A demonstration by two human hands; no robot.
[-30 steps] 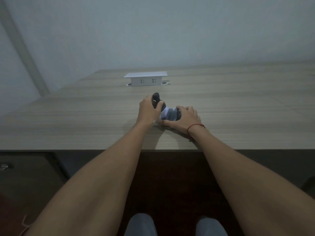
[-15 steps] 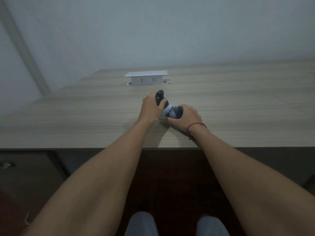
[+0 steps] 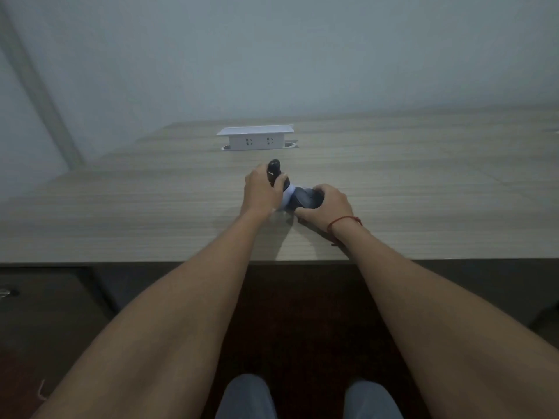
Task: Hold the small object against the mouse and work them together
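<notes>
Both hands have been edging farther up the wood-grain desk [image 3: 151, 207]: the right hand [image 3: 328, 205] is curling round the dark-and-white object [image 3: 298, 198], while the left hand [image 3: 260, 192] is gripping its black end, tilted upward. Beyond, a white pop-up socket box [image 3: 255, 137] is standing before the pale wall [image 3: 272, 55].

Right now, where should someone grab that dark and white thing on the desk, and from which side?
Probably by the dark upright end, from the left: it stands clear above the table, and the left hand already wraps it there. The right hand steadies the low end of the dark and white object.
</notes>
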